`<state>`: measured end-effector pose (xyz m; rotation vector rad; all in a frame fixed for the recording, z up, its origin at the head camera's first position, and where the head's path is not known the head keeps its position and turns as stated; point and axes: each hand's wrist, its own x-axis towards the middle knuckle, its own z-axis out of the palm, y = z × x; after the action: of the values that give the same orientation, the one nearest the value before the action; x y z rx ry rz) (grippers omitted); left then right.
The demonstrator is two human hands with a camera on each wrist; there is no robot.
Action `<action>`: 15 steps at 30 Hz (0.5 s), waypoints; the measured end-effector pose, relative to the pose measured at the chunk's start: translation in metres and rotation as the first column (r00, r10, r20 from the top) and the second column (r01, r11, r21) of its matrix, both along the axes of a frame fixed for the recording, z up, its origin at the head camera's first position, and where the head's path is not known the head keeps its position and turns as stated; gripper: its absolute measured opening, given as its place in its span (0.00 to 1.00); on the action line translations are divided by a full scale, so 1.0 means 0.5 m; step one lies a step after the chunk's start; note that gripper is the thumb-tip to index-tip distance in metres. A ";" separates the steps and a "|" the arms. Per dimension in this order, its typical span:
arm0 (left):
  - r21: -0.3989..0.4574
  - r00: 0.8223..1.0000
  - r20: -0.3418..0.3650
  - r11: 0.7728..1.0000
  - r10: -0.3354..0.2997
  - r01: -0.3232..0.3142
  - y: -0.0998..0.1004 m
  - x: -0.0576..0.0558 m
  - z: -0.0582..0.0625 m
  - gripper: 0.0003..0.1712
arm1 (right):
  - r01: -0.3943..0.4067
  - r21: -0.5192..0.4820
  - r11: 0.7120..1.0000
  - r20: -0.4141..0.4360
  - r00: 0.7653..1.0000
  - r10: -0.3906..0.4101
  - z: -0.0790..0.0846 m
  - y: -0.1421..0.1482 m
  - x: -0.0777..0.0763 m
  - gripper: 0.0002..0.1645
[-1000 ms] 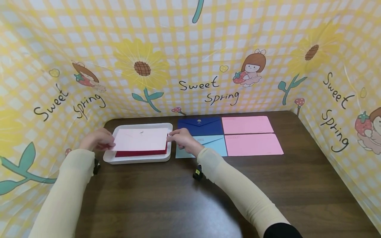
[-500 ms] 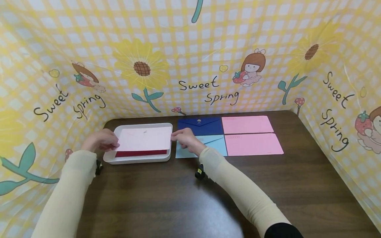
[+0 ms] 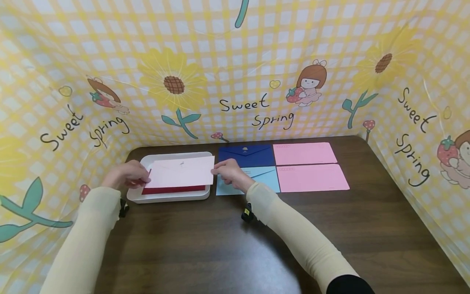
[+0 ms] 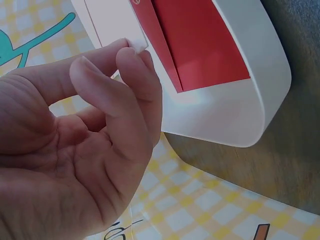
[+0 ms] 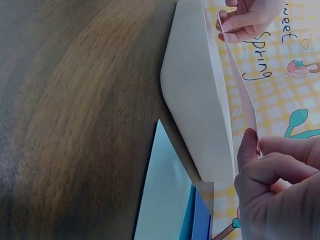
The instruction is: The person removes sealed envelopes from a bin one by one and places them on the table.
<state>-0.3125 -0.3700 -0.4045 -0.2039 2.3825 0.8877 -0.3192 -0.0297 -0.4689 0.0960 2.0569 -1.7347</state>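
A pale pink envelope (image 3: 183, 173) with a small printed bird is held level just above the white tray (image 3: 172, 199), its right end reaching past the tray's rim. My left hand (image 3: 132, 174) pinches its left edge; in the left wrist view, the thumb and fingertips meet at its corner. At the opposite end, my right hand (image 3: 231, 172) pinches the right edge between thumb and index finger, as the right wrist view shows from the side. A red envelope (image 4: 200, 45) lies in the tray underneath, mostly covered in the head view.
Right of the tray, a dark blue envelope (image 3: 246, 157) and a light blue envelope (image 3: 269, 179) lie in a column. Beside them are two pink envelopes (image 3: 304, 154), one behind the other. A yellow checked cloth (image 3: 235, 61) walls the wooden table (image 3: 191, 245).
Both hands have shifted slightly right with the pale pink envelope, from over the tray to beyond its right rim. More of the red envelope now shows at the left.
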 end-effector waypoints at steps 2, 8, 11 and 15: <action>0.001 1.000 -0.001 1.000 0.001 -0.001 0.002 0.001 0.001 0.10 | -0.003 -0.001 1.000 0.004 1.000 0.003 -0.001 0.000 0.000 0.16; -0.044 1.000 -0.006 0.999 -0.006 0.006 0.009 -0.001 0.003 0.10 | -0.017 0.030 0.999 0.004 1.000 0.017 -0.004 0.003 0.002 0.15; -0.046 1.000 -0.007 0.999 -0.006 0.006 0.010 -0.003 0.001 0.09 | -0.017 0.020 1.000 0.012 1.000 0.016 -0.006 0.005 0.003 0.13; -0.036 1.000 -0.003 0.999 -0.013 0.013 0.014 -0.003 0.003 0.09 | -0.018 0.021 1.000 0.019 1.000 0.018 -0.003 0.009 0.004 0.13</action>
<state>-0.3139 -0.3628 -0.4028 -0.2009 2.4012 0.8403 -0.3174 -0.0250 -0.4706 0.1000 2.0564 -1.6950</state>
